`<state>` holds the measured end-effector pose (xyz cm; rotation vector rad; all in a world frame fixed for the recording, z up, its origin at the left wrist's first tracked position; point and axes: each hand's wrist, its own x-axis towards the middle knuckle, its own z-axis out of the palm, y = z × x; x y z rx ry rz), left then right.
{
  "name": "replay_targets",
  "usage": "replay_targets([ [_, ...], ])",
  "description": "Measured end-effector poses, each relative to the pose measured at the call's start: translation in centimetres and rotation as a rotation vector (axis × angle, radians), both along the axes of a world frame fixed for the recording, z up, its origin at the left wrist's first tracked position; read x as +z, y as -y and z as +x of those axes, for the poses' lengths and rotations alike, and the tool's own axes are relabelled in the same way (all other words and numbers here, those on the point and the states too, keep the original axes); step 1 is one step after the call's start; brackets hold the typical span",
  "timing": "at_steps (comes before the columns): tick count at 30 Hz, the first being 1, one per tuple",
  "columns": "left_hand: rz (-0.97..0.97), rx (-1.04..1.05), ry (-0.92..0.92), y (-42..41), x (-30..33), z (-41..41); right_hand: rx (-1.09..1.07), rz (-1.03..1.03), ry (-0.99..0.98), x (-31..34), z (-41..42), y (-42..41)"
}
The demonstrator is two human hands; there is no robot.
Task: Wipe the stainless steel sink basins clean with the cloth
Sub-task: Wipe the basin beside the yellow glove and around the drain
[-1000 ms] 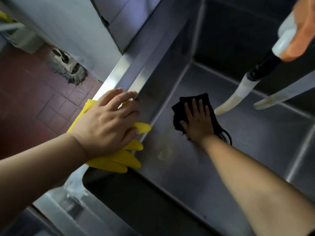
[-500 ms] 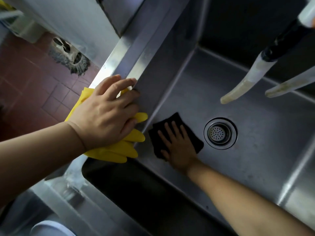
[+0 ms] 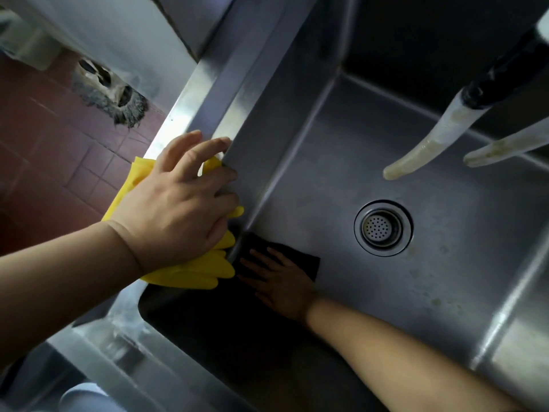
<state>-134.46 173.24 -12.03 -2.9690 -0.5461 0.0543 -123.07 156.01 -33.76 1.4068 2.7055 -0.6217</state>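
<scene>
A deep stainless steel sink basin (image 3: 341, 162) fills the view, with a round drain strainer (image 3: 383, 227) in its floor. My right hand (image 3: 282, 281) lies flat with straight fingers on a black cloth (image 3: 309, 264), pressing it to the basin floor in the shaded near-left corner. My left hand (image 3: 181, 200) rests on the sink's left rim, fingers curved over the edge, on top of yellow rubber gloves (image 3: 190, 272) draped there.
Two pale stained hose ends (image 3: 427, 147) hang over the basin's right side from a black faucet part (image 3: 505, 75). Red tiled floor (image 3: 50, 162) and a mop head (image 3: 110, 93) lie left of the sink. The steel rim (image 3: 190, 93) runs along the left.
My right hand has slid the black cloth from the middle of the basin floor toward the near-left corner, uncovering the drain. My left hand stays on the gloves at the rim.
</scene>
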Motion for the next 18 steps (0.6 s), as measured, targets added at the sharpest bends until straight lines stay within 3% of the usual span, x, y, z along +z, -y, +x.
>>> replay_targets([
  [7, 0.011, 0.008, -0.032, -0.1, 0.1, -0.1, 0.090, 0.111, -0.041, -1.3, 2.2, -4.4],
  [18, -0.006, 0.003, -0.023, -0.5, -0.2, -0.2, -0.172, 0.192, 0.072, -1.4, 14.4, -14.0],
])
